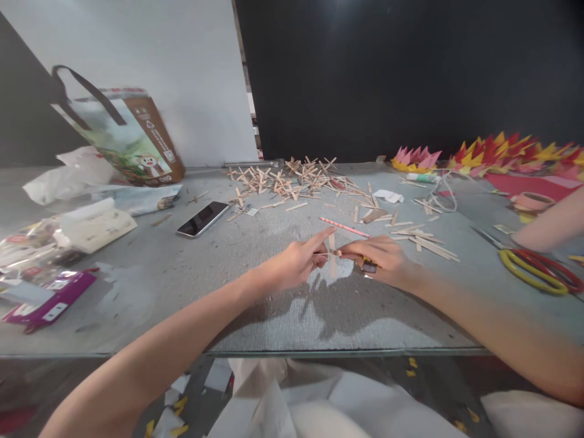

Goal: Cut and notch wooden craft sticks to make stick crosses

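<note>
My left hand (298, 261) and my right hand (378, 257) meet above the middle of the grey table. Between them a flat wooden stick (333, 267) stands upright in view, crossed by a thin piece that both hands' fingertips pinch. The left index finger stretches out past the stick, while the other left fingers are curled. A small yellow and black tool (368, 266) sits under my right fingers, partly hidden by them. Just beyond the hands lies a pink striped pencil (344, 227).
Crossed sticks (292, 182) are heaped at the back, and loose sticks (429, 243) lie right. A phone (203, 219), carrier bag (137, 143) and wrappers are left. Scissors (533, 271), tape roll (533, 201), paper crowns (502, 155) and another person's arm (554, 222) are right.
</note>
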`<state>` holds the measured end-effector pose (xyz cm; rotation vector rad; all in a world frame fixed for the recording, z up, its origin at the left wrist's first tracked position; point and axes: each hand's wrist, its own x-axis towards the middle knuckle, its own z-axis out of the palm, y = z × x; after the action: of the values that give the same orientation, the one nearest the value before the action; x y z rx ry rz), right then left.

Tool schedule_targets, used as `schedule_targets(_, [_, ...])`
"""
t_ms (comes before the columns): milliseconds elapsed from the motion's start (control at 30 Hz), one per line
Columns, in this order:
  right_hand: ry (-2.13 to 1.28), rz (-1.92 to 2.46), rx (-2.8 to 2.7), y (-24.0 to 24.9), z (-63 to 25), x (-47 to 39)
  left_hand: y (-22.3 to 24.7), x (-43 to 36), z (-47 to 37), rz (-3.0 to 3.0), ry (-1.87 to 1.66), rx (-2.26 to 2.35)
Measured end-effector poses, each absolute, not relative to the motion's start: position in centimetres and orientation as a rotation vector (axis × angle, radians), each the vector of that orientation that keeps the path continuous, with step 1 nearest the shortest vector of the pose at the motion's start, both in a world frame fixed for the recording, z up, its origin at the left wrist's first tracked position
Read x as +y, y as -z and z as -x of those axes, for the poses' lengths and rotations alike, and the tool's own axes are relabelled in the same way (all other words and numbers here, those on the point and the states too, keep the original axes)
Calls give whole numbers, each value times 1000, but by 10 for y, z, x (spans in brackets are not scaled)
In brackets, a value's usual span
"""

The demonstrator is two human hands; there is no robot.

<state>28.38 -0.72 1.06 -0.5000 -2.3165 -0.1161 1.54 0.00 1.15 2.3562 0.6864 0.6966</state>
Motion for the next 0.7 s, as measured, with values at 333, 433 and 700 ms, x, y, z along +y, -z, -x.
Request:
schedule_targets(333, [166,514,-2294,-9,-282,-6,-3,-1,-18,-2345,-801,714])
schedule_targets(433, [181,524,-2302,-9,-280,-7,-6,-3,-18,-2317,-813,731])
schedule_targets(700, [140,504,-2319,-11,-279,-9,-8,-3,-18,-2317,-802,702])
